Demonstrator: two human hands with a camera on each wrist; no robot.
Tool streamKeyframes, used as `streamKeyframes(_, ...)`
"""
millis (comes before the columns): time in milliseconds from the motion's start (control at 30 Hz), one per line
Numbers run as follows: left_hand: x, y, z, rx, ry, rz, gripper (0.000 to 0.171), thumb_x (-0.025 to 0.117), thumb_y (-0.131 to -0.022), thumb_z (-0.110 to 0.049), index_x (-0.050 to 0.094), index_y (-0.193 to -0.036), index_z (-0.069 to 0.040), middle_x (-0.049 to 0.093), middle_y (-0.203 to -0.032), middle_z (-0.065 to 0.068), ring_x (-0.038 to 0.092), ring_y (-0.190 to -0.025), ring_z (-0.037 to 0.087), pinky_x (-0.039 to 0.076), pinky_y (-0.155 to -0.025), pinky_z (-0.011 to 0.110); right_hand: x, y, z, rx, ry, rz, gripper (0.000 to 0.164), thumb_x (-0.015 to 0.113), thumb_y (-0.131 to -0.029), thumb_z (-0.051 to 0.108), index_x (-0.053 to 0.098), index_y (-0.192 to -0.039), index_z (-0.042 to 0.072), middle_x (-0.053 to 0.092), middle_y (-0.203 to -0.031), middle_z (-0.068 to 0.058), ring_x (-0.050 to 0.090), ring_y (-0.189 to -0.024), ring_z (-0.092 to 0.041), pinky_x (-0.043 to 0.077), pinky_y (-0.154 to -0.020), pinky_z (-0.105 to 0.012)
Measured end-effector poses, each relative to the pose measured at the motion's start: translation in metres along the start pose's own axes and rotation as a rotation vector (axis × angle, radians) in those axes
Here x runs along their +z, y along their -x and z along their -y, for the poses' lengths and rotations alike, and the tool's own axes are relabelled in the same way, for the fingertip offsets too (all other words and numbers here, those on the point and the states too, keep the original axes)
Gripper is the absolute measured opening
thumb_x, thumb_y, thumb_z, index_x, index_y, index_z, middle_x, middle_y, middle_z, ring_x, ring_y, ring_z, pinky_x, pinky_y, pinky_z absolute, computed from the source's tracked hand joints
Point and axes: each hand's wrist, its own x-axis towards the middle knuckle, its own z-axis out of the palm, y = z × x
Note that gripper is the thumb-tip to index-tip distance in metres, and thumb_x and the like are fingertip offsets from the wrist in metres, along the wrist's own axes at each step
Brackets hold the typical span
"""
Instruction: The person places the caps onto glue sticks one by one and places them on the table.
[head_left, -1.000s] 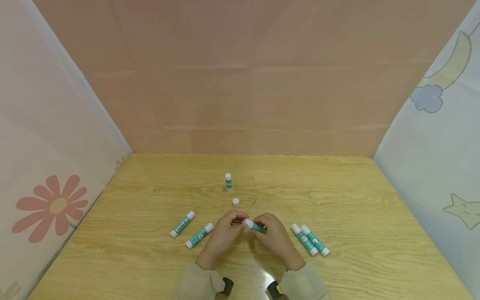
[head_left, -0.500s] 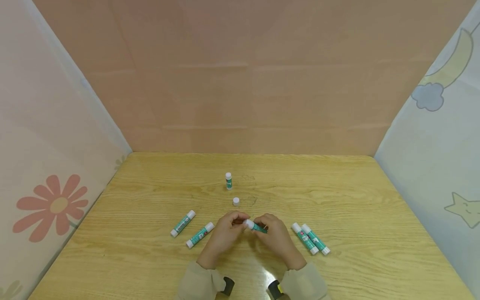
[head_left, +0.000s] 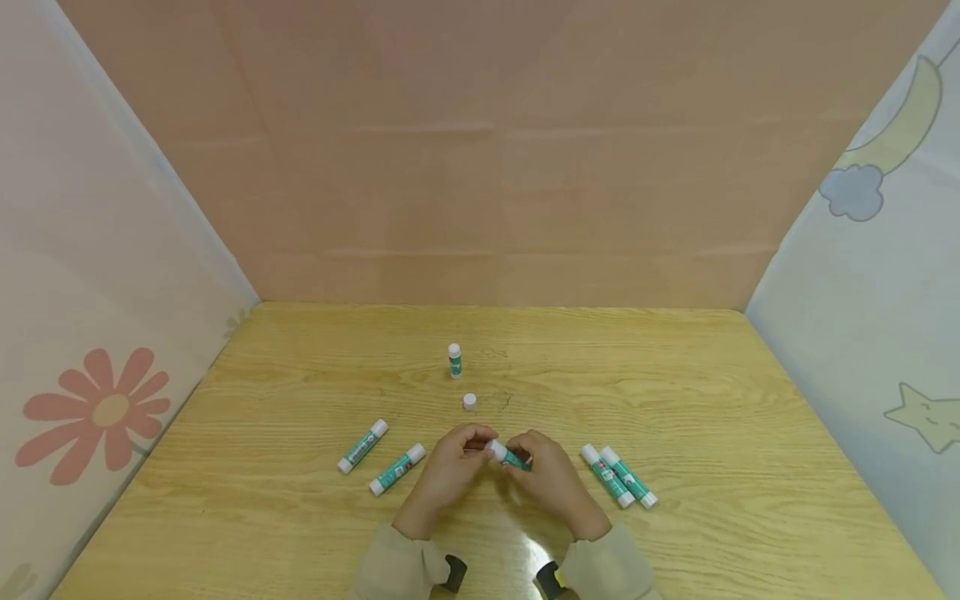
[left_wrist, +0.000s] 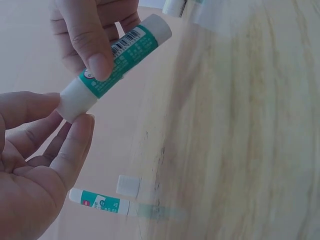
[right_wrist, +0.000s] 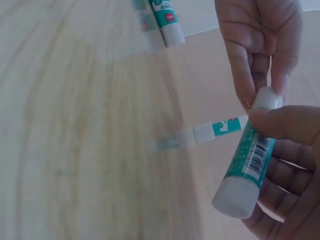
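Between both hands a green-and-white glue stick (left_wrist: 127, 56) is held at a slant above the table. My left hand (head_left: 450, 467) pinches its white cap end (left_wrist: 77, 100) between thumb and fingertips. My right hand (head_left: 551, 473) grips the green barrel, with the thumb over the label near the barcode, as the right wrist view shows. Beyond the hands a loose white cap (head_left: 469, 402) sits on the table. Behind that cap another glue stick (head_left: 455, 362) stands upright, white end up.
Two glue sticks lie apart left of the hands, a farther one (head_left: 363, 447) and a nearer one (head_left: 397, 470). On the right, two more lie side by side, an inner one (head_left: 607, 477) and an outer one (head_left: 629, 477). The wooden table (head_left: 712, 400) meets a brown backdrop (head_left: 487, 208).
The head view has shifted very slightly. Both hands keep their hold on the same glue stick, and the things on the table have stayed in place.
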Motion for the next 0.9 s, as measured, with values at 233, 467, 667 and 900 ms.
streamKeyframes(233, 0.0009, -0.0007, 0.002, -0.015, -0.001, 0.016, 0.02, 0.054, -0.085, -0.007, 0.054, -0.102, 0.003, 0.051, -0.104, 0.011, 0.05, -0.093, 0.024, 0.045, -0.077, 0.027, 0.0003, 0.0018, -0.0013, 0.011, 0.023, 0.011, 0.018, 0.066, -0.074, 0.005, 0.059, -0.089, 0.001, 0.051, -0.077, 0.004, 0.049, -0.069, -0.009, 0.044, -0.062, -0.021)
streamKeyframes(467, 0.0017, -0.0002, 0.0023, -0.018, 0.004, 0.014, 0.018, 0.054, -0.085, -0.007, 0.055, -0.1, 0.002, 0.051, -0.103, 0.01, 0.05, -0.092, 0.023, 0.045, -0.076, 0.026, 0.001, 0.0032, -0.0043, 0.046, 0.029, 0.005, 0.018, 0.066, -0.074, 0.009, 0.059, -0.089, 0.002, 0.052, -0.079, 0.003, 0.047, -0.069, -0.009, 0.042, -0.058, -0.02)
streamKeyframes(667, 0.0025, 0.0003, 0.0044, -0.015, -0.003, 0.021, 0.018, 0.056, -0.084, -0.008, 0.056, -0.099, 0.001, 0.052, -0.101, 0.009, 0.051, -0.09, 0.023, 0.045, -0.075, 0.026, 0.0022, 0.0039, -0.0074, 0.063, 0.037, 0.016, 0.016, 0.066, -0.074, 0.009, 0.059, -0.088, 0.004, 0.05, -0.077, 0.005, 0.045, -0.068, -0.008, 0.042, -0.058, -0.02)
streamKeyframes(900, 0.0027, 0.0001, 0.0035, 0.003, -0.001, 0.02, 0.018, 0.056, -0.084, -0.009, 0.056, -0.098, 0.003, 0.053, -0.098, 0.01, 0.052, -0.089, 0.023, 0.046, -0.074, 0.025, 0.002, 0.0037, -0.0087, 0.078, 0.047, 0.027, 0.016, 0.066, -0.074, 0.009, 0.058, -0.087, 0.004, 0.049, -0.076, 0.005, 0.045, -0.066, -0.007, 0.041, -0.057, -0.019)
